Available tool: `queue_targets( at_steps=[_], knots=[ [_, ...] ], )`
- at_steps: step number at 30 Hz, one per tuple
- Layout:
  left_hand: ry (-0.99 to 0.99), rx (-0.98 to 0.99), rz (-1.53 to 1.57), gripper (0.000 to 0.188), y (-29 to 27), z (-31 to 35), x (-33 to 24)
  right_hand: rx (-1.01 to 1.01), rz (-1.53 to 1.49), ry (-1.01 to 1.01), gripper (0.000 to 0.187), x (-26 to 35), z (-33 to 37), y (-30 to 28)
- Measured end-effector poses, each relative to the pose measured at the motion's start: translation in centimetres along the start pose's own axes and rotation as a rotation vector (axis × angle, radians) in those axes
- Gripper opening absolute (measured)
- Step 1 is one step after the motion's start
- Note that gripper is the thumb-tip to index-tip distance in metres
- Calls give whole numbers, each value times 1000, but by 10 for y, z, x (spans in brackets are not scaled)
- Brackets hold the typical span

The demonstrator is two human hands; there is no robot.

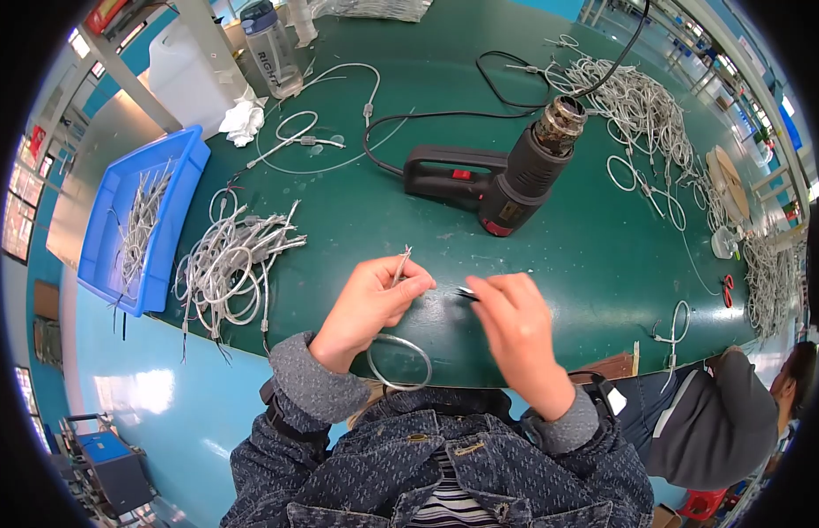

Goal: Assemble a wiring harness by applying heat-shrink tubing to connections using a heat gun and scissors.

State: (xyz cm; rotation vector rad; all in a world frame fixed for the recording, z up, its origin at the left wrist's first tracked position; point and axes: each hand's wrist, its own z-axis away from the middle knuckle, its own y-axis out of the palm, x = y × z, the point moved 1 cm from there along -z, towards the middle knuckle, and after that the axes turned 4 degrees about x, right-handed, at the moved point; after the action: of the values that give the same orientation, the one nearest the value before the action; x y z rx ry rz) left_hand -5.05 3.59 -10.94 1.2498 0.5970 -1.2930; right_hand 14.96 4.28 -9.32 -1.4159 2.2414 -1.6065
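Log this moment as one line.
left hand: holds grey cable | right hand: holds small black item | heat gun: on green table

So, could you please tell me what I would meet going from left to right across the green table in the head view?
Blue tray, bundle of pale cables, left hand, right hand, loose pale cable near the table's near edge, red-handled tool.

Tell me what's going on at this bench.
The left hand pinches a pale cable, its end poking up past the fingers. Close by, the right hand grips a small dark item, too little of it showing to identify. On the green table, a heat gun sits beyond both hands, held by neither; a cable heap and a blue tray are off to the left.
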Motion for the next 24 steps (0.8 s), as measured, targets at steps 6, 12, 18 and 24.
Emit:
queue_targets(
  at_steps=[6, 12, 18, 24],
  knots=[
    [18, 30, 235, 12, 14, 5, 4, -187, -191, -49, 31, 20, -15, 20],
    [37, 14, 252, 10, 19, 5, 4, -283, -105, -110, 19, 18, -16, 25],
    [130, -75, 59, 20, 30, 6, 0, -243, -104, -55, 14, 12, -19, 18],
    [385, -194, -112, 29, 36, 19, -14, -186, -561, 320, 3, 3, -16, -9]
  ],
)
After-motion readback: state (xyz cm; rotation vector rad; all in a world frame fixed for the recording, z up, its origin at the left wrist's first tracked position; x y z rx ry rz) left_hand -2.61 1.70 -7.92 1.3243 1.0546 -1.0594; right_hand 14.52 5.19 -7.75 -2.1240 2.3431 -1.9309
